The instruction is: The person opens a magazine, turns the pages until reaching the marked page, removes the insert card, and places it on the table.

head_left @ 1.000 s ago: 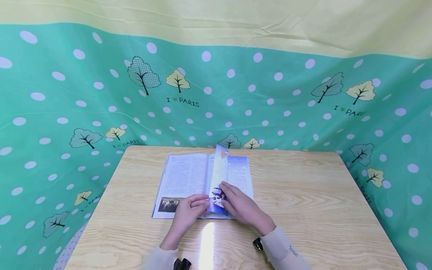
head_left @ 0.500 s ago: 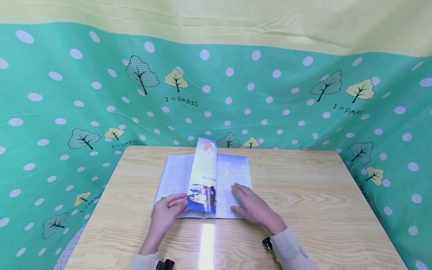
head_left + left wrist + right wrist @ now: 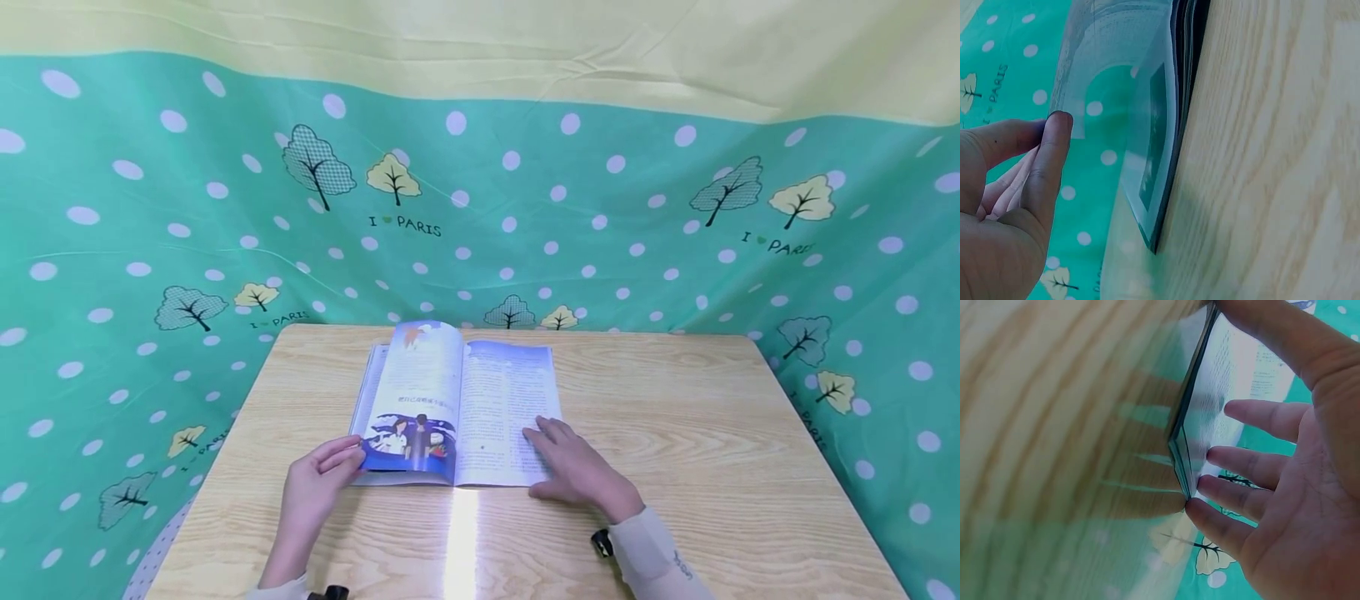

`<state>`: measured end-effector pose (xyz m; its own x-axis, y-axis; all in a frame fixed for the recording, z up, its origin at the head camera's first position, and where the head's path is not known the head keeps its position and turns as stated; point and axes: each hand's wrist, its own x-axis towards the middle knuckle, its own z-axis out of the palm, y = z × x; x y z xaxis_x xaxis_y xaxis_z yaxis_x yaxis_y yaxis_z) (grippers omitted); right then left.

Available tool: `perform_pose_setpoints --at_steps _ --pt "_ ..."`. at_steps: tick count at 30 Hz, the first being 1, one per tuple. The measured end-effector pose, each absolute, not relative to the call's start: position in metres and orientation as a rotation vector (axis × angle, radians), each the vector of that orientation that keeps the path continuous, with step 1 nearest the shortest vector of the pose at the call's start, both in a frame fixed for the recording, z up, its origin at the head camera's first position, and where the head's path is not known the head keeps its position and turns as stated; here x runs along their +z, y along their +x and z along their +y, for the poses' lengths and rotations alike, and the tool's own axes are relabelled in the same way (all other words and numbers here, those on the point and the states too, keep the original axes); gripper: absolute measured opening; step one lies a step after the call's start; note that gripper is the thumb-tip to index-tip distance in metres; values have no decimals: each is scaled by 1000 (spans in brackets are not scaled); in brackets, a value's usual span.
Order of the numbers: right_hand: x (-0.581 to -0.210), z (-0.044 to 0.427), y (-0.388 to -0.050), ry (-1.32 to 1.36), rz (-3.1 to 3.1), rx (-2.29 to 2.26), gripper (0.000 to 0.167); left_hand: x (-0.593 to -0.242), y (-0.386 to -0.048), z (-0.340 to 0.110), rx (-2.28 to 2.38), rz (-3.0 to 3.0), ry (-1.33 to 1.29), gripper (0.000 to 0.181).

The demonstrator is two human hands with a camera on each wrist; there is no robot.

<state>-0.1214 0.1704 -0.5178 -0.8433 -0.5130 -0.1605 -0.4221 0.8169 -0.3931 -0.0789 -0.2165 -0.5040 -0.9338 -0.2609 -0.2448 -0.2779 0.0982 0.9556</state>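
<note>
An open magazine (image 3: 504,417) lies on the wooden table. Its lifted page (image 3: 420,375), with a blue illustration at the bottom, curves over the left side. My left hand (image 3: 318,487) pinches that page by its lower left corner between thumb and fingers; in the left wrist view the left hand (image 3: 1022,187) holds the page edge above the left-hand pages. On the right, my right hand (image 3: 581,467) rests its spread fingertips on the lower right page. The right wrist view shows the right hand (image 3: 1285,475) with fingers extended, touching the magazine's edge (image 3: 1191,406).
The wooden table (image 3: 675,433) extends around the magazine, with a bright light reflection in front of it. A green dotted curtain (image 3: 570,217) with tree prints hangs behind and at both sides. Small black devices sit at both wrists.
The left hand has carried the pinched page from the middle over to the left, uncovering the right page. The right hand has shifted rightward, toward the magazine's lower right edge.
</note>
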Motion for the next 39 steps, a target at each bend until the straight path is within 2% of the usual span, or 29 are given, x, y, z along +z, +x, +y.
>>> perform_pose_setpoints --at_steps 10,19,24,28,35,39 --pt "-517 174 -120 -752 2750 -497 74 -510 -76 -232 1996 2322 -644 43" --pt "-513 183 -119 -847 2733 -641 42 -517 -74 -237 1900 2386 -658 44" --pt "-512 185 -119 -813 2751 -662 36 -519 -74 -238 1796 2471 -661 44" --pt "-515 189 -120 -768 2785 -695 40 -518 -75 -239 1681 2569 -668 43" --pt "-518 191 -121 -606 2949 -733 67 -518 -73 -239 1705 2611 -649 38" --pt "-519 189 -123 -474 3000 -684 76 -516 -74 -237 1754 2608 -637 37"
